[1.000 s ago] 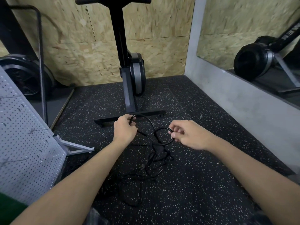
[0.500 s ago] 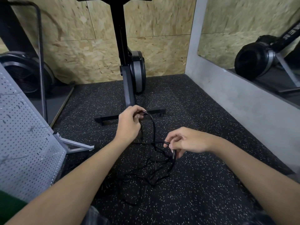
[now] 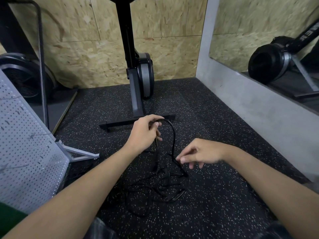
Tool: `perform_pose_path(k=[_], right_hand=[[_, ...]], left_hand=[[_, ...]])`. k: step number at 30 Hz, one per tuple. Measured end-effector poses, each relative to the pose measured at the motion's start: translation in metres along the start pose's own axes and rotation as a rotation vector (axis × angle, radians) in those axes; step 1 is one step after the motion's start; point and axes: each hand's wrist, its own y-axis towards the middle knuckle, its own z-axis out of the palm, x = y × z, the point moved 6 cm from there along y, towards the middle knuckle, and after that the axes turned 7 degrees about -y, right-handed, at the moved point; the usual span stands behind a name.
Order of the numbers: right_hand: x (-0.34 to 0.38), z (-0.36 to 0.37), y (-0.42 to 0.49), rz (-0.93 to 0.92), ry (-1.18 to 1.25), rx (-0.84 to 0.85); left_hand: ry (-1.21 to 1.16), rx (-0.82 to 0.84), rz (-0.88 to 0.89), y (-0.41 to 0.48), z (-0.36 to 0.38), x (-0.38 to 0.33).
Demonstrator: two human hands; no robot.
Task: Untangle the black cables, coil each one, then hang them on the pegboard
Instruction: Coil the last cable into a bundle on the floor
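So our left hand (image 3: 145, 133) is curled round one strand of the black cables (image 3: 166, 172), holding it up in an arch, while the rest of the bunch lies in a messy tangle on the speckled floor (image 3: 224, 195) between our forearms. Our right hand (image 3: 202, 153) sits lower, fingers loosely bent and fingertips right at the strand where it drops down, but it's blurry, so we can't tell if it's actually pinching. The pegboard (image 3: 25, 144) leans off to the left, well apart from the tangle.
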Motion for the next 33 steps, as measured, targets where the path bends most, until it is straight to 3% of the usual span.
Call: perform_pose_path(k=[3,6,13,16,21,27,33], right_hand=[[-0.013,-0.012,0.0,0.103,0.353,-0.201],[-0.009,-0.006,0.003,0.144,0.825,-0.181],[-0.012,-0.014,0.004,0.067,1.064,-0.278],[-0.013,-0.012,0.006,0.073,0.923,-0.254],[-0.006,-0.01,0.001,0.043,0.697,-0.145],[-0.002,-0.015,-0.006,-0.038,0.462,-0.109],[-0.003,-0.013,-0.009,-0.041,0.361,-0.104]], left_hand=[[-0.095,0.07,-0.015,-0.006,0.009,-0.008],[-0.146,0.175,0.002,-0.011,0.022,-0.014],[-0.319,0.421,-0.064,-0.018,0.028,-0.022],[-0.22,0.573,-0.095,-0.025,0.036,-0.021],[0.436,0.236,0.027,-0.001,0.019,0.027],[0.792,0.673,-0.235,-0.015,0.05,0.099],[0.718,0.676,-0.455,-0.023,0.042,0.101]])
